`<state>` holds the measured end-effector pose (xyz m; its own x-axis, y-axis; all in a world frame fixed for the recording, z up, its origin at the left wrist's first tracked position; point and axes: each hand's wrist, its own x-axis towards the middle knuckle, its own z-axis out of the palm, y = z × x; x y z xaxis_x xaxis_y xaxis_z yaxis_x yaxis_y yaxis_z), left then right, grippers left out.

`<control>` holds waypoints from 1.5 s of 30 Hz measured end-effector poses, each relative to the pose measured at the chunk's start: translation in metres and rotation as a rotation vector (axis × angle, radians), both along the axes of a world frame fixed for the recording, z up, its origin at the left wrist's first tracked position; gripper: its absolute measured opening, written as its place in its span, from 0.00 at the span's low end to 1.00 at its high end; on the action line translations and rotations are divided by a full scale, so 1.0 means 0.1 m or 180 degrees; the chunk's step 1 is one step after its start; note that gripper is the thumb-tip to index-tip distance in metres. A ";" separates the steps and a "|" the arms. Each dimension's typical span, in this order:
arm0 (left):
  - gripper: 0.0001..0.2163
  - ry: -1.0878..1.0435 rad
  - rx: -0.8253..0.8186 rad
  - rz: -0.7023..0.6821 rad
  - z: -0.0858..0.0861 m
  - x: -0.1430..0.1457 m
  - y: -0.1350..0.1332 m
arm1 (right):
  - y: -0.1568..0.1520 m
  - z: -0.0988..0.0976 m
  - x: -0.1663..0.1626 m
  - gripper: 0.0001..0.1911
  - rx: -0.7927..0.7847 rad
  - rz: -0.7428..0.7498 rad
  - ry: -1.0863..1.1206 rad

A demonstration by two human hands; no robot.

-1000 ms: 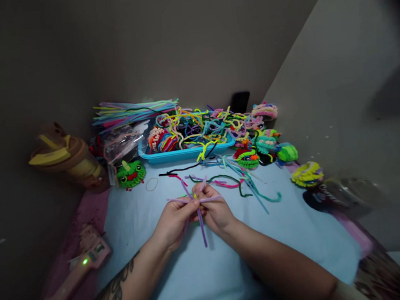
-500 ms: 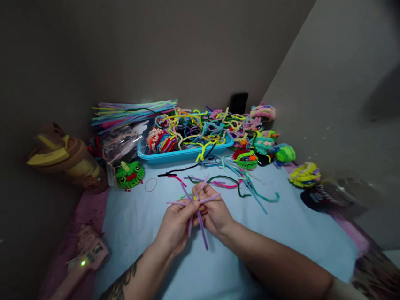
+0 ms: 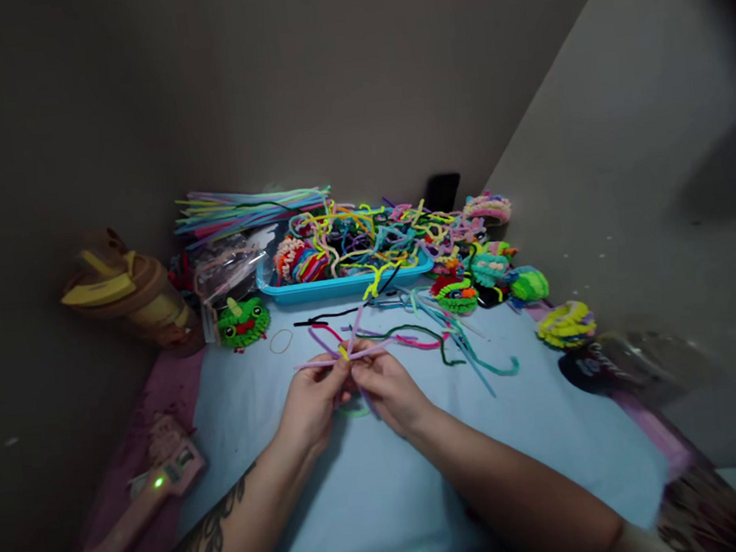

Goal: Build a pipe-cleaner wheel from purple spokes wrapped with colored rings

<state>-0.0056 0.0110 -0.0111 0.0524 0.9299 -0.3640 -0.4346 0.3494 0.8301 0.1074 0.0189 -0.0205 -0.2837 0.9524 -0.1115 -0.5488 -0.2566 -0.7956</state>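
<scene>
Both hands meet over the middle of the light blue cloth (image 3: pixel 388 482). My left hand (image 3: pixel 312 403) is closed with thumb and fingers on a bundle of purple pipe cleaners (image 3: pixel 371 343) that spread out like spokes. My right hand (image 3: pixel 388 387) pinches the same bundle from the other side. A yellow pipe cleaner (image 3: pixel 343 353) shows at the centre, where the spokes cross. Below the fingers hangs a pale green strand (image 3: pixel 355 413); its other end is hidden by the hands.
Behind stands a blue tray (image 3: pixel 343 289) heaped with tangled pipe cleaners. Loose teal strands (image 3: pixel 473 353) lie to the right. A green pipe-cleaner figure (image 3: pixel 242 323) sits left, near a brown tumbler (image 3: pixel 149 297). A pink device (image 3: pixel 149 505) with a green light lies at the left edge.
The purple spokes have turned and tipped away in my fingers, with most now pointing up and sideways. The pale green strand has come into view beneath the hands. The view shifted slightly.
</scene>
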 end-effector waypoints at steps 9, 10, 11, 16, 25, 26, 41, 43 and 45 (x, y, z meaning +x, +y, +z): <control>0.16 0.0133 -0.0134 -0.0404 0.07 -0.06 0.04 | 0.13 -0.01 0.15 0.10 -0.0107 -0.0337 -0.0979; 0.15 0.0194 -0.0166 -0.0486 0.07 -0.08 0.05 | 0.15 0.01 0.17 0.10 -0.0134 -0.0378 -0.1000; 0.15 0.0281 -0.0173 -0.0566 0.06 -0.10 0.06 | 0.16 0.02 0.19 0.10 -0.0148 -0.0410 -0.1028; 0.14 0.0838 0.0067 -0.0901 0.03 -0.15 0.09 | 0.21 0.07 0.31 0.10 -0.0033 -0.0327 -0.1196; 0.18 0.0719 0.0064 -0.0897 0.10 -0.11 0.07 | 0.24 0.09 0.33 0.11 -0.0122 -0.0311 -0.0934; 0.19 0.0669 0.0015 -0.0887 0.10 -0.12 0.07 | 0.25 0.09 0.34 0.12 -0.0136 -0.0368 -0.0886; 0.14 0.0756 0.0006 -0.0811 0.10 -0.16 0.10 | 0.31 0.03 0.41 0.09 0.0247 -0.0813 -0.1715; 0.15 0.0733 -0.0016 -0.0854 0.12 -0.14 0.09 | 0.32 0.01 0.42 0.09 0.0295 -0.0836 -0.1760; 0.17 0.0751 -0.0037 -0.0873 0.15 -0.13 0.08 | 0.33 0.01 0.43 0.09 0.0208 -0.0808 -0.1565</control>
<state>-0.0182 0.0192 0.0036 0.2125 0.8886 -0.4064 -0.1203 0.4366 0.8916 0.1507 0.0519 -0.0192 0.0262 0.9934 -0.1113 -0.1472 -0.1063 -0.9834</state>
